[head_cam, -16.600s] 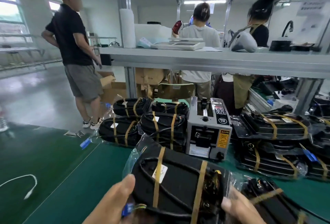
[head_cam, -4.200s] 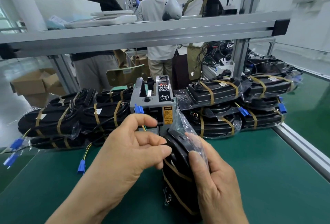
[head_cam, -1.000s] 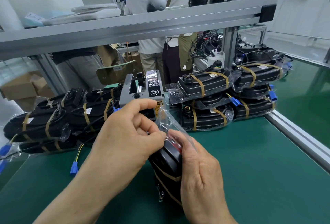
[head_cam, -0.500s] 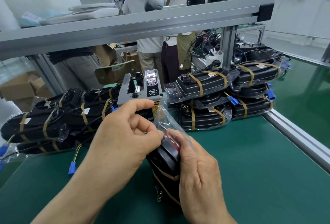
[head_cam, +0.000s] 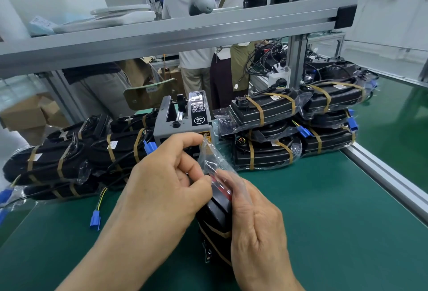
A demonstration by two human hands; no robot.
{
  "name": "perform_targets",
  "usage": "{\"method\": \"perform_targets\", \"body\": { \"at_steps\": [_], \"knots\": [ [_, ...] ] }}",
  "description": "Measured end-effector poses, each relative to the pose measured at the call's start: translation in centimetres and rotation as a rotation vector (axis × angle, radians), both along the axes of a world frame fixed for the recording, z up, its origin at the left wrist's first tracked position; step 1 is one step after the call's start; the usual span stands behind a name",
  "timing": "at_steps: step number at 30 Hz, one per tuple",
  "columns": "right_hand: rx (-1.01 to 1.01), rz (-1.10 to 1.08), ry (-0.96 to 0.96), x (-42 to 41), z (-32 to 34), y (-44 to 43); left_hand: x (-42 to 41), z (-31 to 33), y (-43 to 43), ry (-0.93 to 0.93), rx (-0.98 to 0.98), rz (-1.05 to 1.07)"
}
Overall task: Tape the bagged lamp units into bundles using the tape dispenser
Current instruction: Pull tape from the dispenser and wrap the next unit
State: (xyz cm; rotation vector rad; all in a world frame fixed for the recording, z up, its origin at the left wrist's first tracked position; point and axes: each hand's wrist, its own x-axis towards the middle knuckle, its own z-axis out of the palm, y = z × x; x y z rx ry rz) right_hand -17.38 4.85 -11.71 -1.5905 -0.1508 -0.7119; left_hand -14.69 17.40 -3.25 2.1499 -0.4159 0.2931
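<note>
Left hand [head_cam: 162, 188] pinches clear bag flap [head_cam: 213, 156], right hand [head_cam: 257, 228] grips black bagged lamp bundle [head_cam: 216, 214] on edge; grey tape dispenser [head_cam: 183, 123] frame-centre above, left nearer.

Centre of frame, on the table [head_cam: 328, 221]: tape dispenser [head_cam: 183, 123]. Left of it, left stack of bundles [head_cam: 69, 158]; right of it, right stack of bundles [head_cam: 291, 128]. Lower centre, before it: held bundle [head_cam: 216, 217], between left hand [head_cam: 162, 194] and right hand [head_cam: 257, 230].

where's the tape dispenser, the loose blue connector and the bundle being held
tape dispenser [head_cam: 185, 128], head view, grey front panel
loose blue connector [head_cam: 95, 220], head view, its blue plastic body
held bundle [head_cam: 218, 212], head view, exposed black housing
</note>
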Motion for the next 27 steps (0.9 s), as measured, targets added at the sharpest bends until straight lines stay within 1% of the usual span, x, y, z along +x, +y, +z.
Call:
{"method": "perform_targets", "body": {
  "at_steps": [3, 8, 12, 14, 16, 22, 25, 27],
  "knots": [
    [-0.001, -0.006, 0.006, 0.1, -0.2, 0.0, 0.0, -0.2, 0.2, 0.022, -0.036, 0.011],
    [0.015, 0.0, -0.007, 0.1, -0.2, 0.1, 0.5, -0.3, 0.6, 0.135, -0.16, -0.026],
    [0.039, 0.012, 0.002, 0.1, -0.1, 0.1, 0.8, -1.4, 0.4, 0.273, -0.371, -0.034],
    [0.014, 0.002, -0.008, 0.1, 0.0, 0.1, 1.0, -1.7, 0.1, 0.336, -0.487, -0.029],
    [-0.008, -0.002, -0.008, 0.1, 0.0, 0.1, 1.3, -2.0, -0.2, 0.36, -0.543, -0.017],
    [-0.024, -0.005, -0.007, 0.1, -0.1, 0.0, 1.4, -2.5, -1.0, 0.301, -0.577, 0.062],
    [-0.045, -0.04, 0.011, 0.1, -0.1, -0.2, 0.7, -2.9, -1.6, 0.213, -0.482, 0.092],
    [-0.03, -0.044, 0.02, 0.1, 0.1, -0.3, 0.2, -3.2, -1.8, 0.196, -0.46, 0.096]
  ]
}}
